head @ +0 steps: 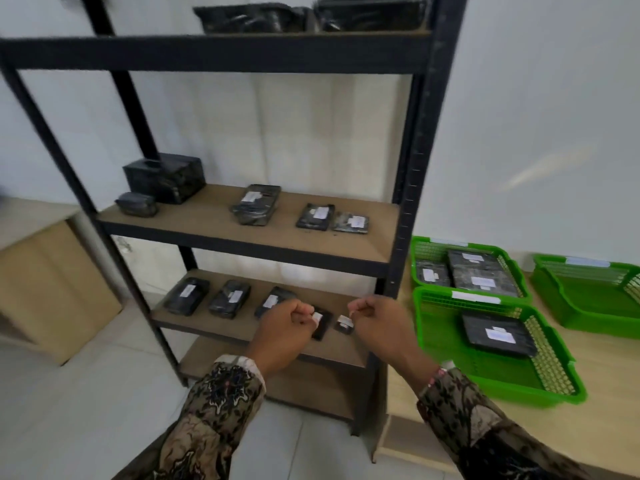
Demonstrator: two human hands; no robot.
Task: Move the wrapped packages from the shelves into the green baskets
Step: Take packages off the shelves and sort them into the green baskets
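While both hands hover at the lower shelf, these lines go from left to right.

Lower shelf (242, 329): three black wrapped packages lie in a row at the left; the nearest one (272, 301) is partly behind the left hand.
Left hand (284, 327): curled narrow, fingertips pinched close at the white label of a small dark package (322, 325); I cannot tell if it grips it.
Right hand (375, 323): also curled narrow, fingertips at the label of a smaller package (344, 323); a real grip is not clear.
Advice: I think it is better to take each package by its body, not by the label, which may peel off.
Near green basket (554, 393): holds one flat package and has free room, so it seems the easy place.
Far baskets: one (420, 268) has several packages, one (588, 303) looks empty.
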